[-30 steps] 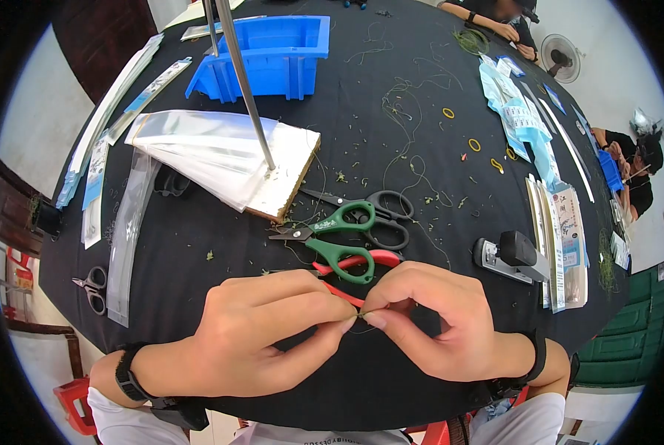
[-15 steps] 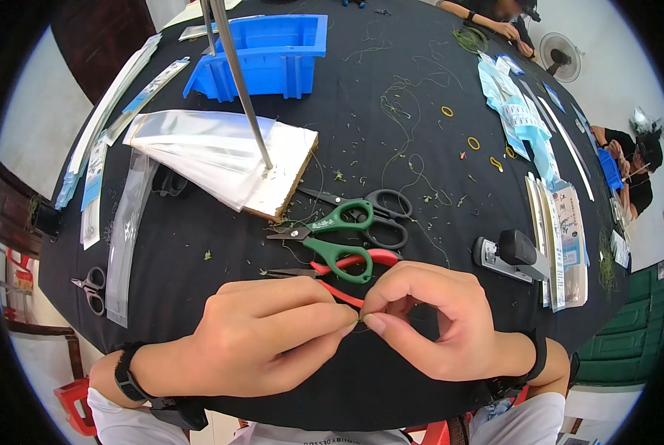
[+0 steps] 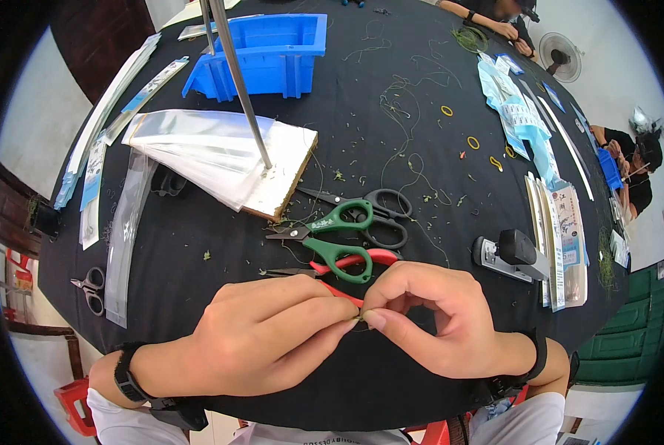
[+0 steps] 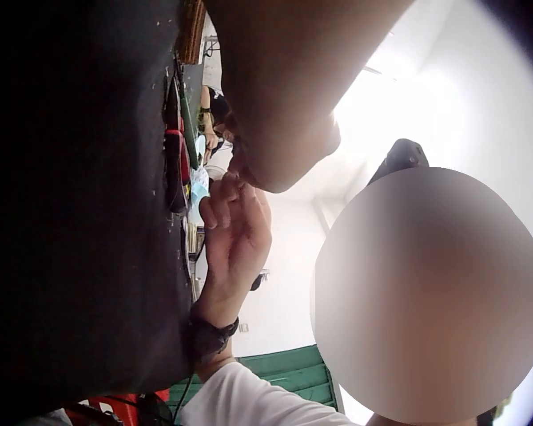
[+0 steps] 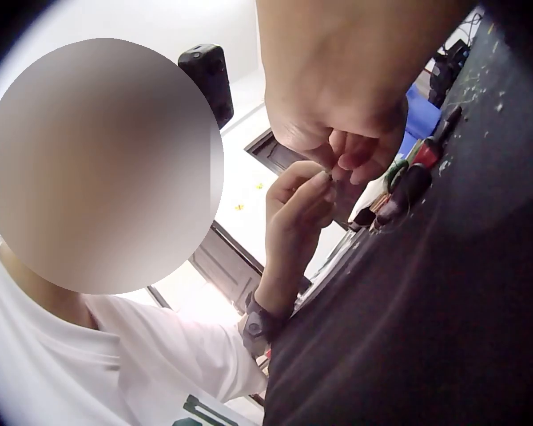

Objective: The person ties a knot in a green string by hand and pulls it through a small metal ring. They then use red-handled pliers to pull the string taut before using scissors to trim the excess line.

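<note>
Over the near edge of the table, both hands meet fingertip to fingertip. My left hand (image 3: 261,341) pinches a tiny bit of thin greenish thread (image 3: 361,318) between thumb and forefinger. Opposite it, my right hand (image 3: 439,322) pinches the same bit, its thumb and forefinger bent into a ring. Most of the thread is hidden by the fingertips. Just beyond lie green-handled scissors (image 3: 323,246), black scissors (image 3: 406,205) and a red-handled tool (image 3: 382,256). In the left wrist view the right hand (image 4: 238,231) shows its curled fingers; the right wrist view shows the left hand (image 5: 293,209).
A white board (image 3: 298,144) bears a metal rod (image 3: 243,89) and clear plastic sleeves (image 3: 198,148). Behind stands a blue bin (image 3: 269,70). To the right are a stapler (image 3: 502,259) and packets (image 3: 569,230); small scissors (image 3: 94,289) lie left. Thread scraps and yellow rings (image 3: 473,143) dot the black cloth.
My left thumb and fingers have drawn together, closing the gap seen between them earlier. The right hand stays nearly still, and the fingertips keep meeting at the thread.
</note>
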Motion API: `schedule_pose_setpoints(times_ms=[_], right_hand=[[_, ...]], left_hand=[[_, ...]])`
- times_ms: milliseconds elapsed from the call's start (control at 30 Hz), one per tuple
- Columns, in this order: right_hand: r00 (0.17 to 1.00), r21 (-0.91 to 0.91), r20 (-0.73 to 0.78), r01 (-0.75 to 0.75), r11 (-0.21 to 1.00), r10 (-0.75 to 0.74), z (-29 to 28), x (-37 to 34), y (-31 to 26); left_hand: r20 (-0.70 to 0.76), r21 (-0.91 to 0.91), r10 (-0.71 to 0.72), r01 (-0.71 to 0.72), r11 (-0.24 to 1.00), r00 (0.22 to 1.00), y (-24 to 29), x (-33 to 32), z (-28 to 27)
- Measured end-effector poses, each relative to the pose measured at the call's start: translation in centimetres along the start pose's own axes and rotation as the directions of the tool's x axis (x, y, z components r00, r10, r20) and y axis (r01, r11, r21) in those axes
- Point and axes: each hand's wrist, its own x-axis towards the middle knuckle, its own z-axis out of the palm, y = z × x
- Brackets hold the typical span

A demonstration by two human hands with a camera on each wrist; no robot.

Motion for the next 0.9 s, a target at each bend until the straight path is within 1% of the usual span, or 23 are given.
schedule_pose_setpoints(times_ms=[367, 467, 567, 633, 733, 833, 900], right_hand=[[1.0, 0.013, -0.015, -0.016, 1.0, 0.016, 0.1, -0.03, 0.08], [1.0, 0.01, -0.013, -0.025, 1.0, 0.025, 0.11, -0.04, 0.06], [0.999, 0.008, -0.022, -0.028, 1.0, 0.028, 0.18, -0.07, 0.11], [0.999, 0.001, -0.026, -0.025, 1.0, 0.025, 0.19, -0.06, 0.13], [0.998, -0.083, -0.056, 0.031, 0.996, -0.036, 0.11, 0.01, -0.17], [0.995, -0.19, -0.043, 0.075, 0.979, -0.085, -0.11, 0.08, -0.58], [0.994, -0.194, -0.051, 0.088, 0.977, -0.1, -0.04, 0.1, -0.58]], left_hand=[[-0.003, 0.021, -0.01, 0.01, 1.0, 1.0, 0.23, 0.11, -0.02], [0.016, 0.008, 0.027, -0.028, 1.0, 1.0, -0.16, -0.16, -0.01], [-0.003, 0.025, 0.046, -0.045, 0.999, 0.999, -0.18, -0.14, 0.03], [-0.02, 0.013, 0.029, -0.028, 1.0, 0.999, -0.21, -0.21, 0.19], [-0.019, 0.008, -0.004, 0.004, 1.0, 1.0, -0.12, -0.08, 0.1], [-0.029, 0.009, -0.035, 0.035, 0.999, 0.999, 0.2, 0.07, 0.05], [-0.037, 0.011, -0.049, 0.05, 0.999, 0.998, 0.3, 0.09, 0.07]])
